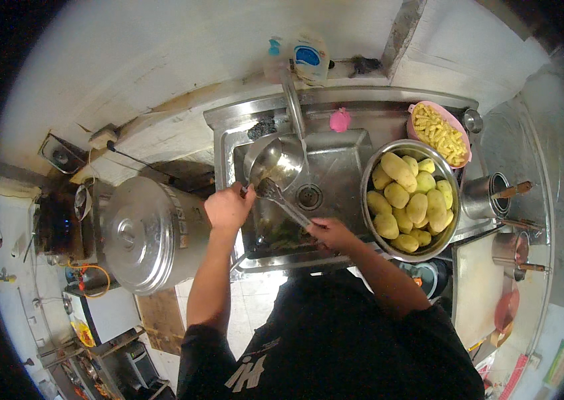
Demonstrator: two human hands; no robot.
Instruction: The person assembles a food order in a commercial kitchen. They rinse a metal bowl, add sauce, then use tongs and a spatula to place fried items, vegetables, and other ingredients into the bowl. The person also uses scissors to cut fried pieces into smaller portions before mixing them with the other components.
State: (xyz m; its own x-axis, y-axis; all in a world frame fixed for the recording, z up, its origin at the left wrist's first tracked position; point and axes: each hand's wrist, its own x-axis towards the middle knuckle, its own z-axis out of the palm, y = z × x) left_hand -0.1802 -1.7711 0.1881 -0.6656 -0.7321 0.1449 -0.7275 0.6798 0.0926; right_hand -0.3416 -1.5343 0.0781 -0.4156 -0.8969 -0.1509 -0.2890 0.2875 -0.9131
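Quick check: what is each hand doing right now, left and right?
Left hand: closed at the bowl end of the ladle, over the sink.
Right hand: closed on the ladle's handle.

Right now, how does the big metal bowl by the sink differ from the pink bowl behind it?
The metal bowl is shiny steel and larger; the pink bowl is smaller. The metal bowl holds whole peeled potatoes, while the pink bowl holds yellow cut strips. The metal bowl sits nearer the person's right hand; the pink bowl lies farther back. Both are round, full and right of the sink.
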